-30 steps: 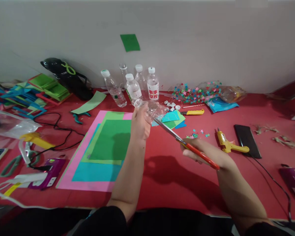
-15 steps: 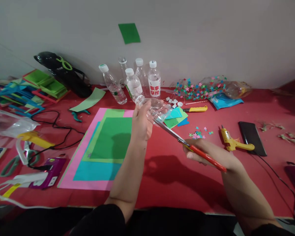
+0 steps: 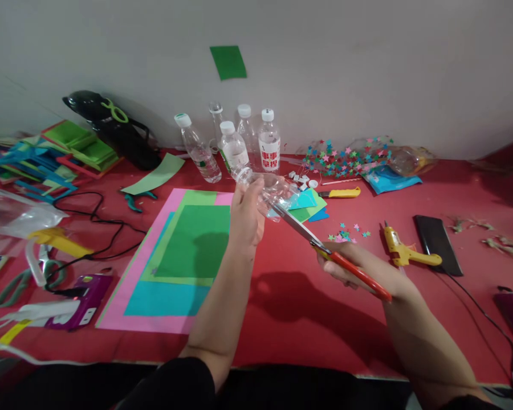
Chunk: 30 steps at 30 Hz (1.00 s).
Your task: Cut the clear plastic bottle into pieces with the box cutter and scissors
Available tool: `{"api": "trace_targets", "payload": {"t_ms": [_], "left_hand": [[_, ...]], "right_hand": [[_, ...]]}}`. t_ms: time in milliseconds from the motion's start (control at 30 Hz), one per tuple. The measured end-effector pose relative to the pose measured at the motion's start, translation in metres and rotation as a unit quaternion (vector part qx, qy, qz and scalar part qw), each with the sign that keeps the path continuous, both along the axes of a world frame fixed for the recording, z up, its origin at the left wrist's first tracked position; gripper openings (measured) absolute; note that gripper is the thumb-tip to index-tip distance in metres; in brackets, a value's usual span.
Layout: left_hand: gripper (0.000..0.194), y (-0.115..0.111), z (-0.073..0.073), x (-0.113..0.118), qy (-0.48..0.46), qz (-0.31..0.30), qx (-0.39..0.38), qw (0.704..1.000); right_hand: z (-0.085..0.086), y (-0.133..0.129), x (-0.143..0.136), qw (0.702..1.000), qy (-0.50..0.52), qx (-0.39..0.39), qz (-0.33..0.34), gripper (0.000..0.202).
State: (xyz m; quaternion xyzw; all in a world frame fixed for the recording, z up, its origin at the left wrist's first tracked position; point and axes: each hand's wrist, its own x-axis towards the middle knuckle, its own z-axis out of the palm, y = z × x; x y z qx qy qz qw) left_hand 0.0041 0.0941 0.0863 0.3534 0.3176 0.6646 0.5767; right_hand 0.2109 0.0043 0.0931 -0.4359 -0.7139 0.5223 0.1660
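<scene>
My left hand is closed around the neck end of a clear plastic bottle piece, held above the red table with its neck toward the back left. In my right hand is a pair of scissors with red-orange handles. The blades point up and left, and their tips meet the lower edge of the bottle piece. Whether the blades are fully closed I cannot tell. Just beyond the bottle piece are small paper scraps in teal, green and blue.
Several bottles stand along the wall. Coloured paper sheets lie left of my arms. A yellow utility knife, star confetti, a yellow glue gun and a black phone lie to the right. Cables run at both sides.
The scissor tips have shifted slightly left, further over the bottle piece's edge. The left hand keeps its hold, and the whole view has shifted a little.
</scene>
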Motion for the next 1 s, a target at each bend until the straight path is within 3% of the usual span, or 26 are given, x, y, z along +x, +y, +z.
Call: {"api": "trace_targets", "payload": {"t_ms": [1000], "left_hand": [[0.019,0.0030,-0.0040,-0.0020,0.026,0.021,0.019,0.999]], "right_hand": [[-0.0019,0.0033,-0.0018,1.000,-0.023,0.009,0.005,0.059]]}}
